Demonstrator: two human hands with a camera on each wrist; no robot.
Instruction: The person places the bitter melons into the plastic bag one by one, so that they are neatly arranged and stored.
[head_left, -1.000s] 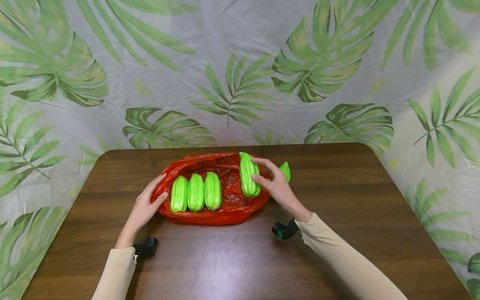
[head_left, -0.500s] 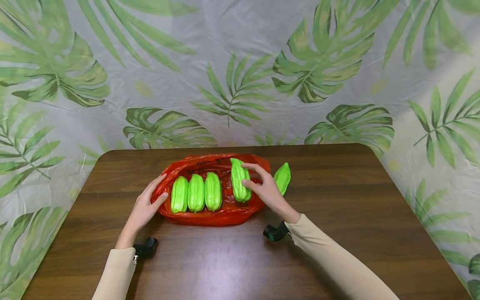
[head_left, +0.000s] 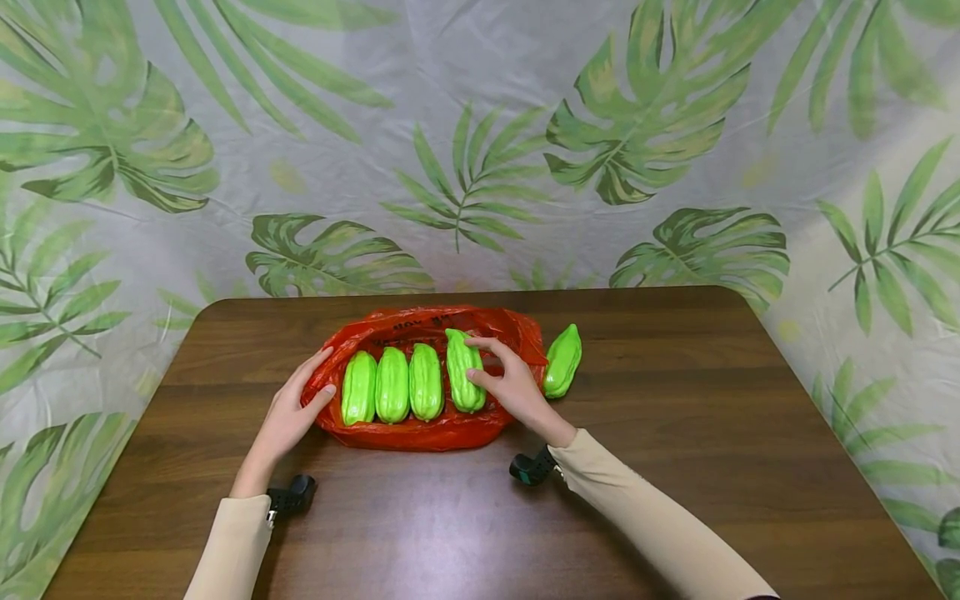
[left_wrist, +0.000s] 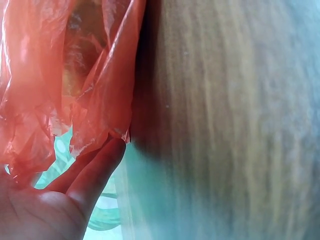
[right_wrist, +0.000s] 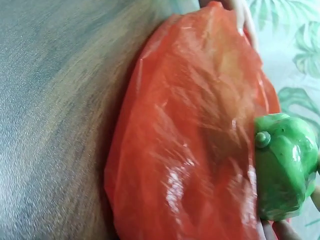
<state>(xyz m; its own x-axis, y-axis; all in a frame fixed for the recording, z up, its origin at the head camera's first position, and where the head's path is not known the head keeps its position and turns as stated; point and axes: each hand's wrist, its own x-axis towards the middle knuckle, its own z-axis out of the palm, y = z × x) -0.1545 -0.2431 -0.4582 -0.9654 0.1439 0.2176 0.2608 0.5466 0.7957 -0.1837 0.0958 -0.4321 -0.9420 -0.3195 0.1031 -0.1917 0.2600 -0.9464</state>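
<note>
A red plastic bag (head_left: pixel 442 436) lies with its mouth spread wide on the table. Three bright green, ridged bitter melons (head_left: pixel 392 385) lie side by side in its left part. My right hand (head_left: pixel 517 387) holds another bitter melon (head_left: pixel 462 367) between thumb and fingers, just right of that row, in the bag's mouth. The right wrist view shows this melon's stubby end (right_wrist: pixel 282 165) above the bag's rim. At the left end my left hand (head_left: pixel 294 406) holds the bag's edge; its fingers (left_wrist: pixel 97 172) touch the red film in the left wrist view.
One more bitter melon (head_left: pixel 562 361) lies on the wooden table (head_left: pixel 675 433), right of the bag and against its edge. Behind the table hangs a leaf-patterned cloth (head_left: pixel 480 167). Each wrist carries a black camera mount (head_left: pixel 532 467).
My right hand has carried its bitter melon leftward and a little toward me, close to the row of three. The melon outside the bag has come into full view. My left hand has stayed put.
</note>
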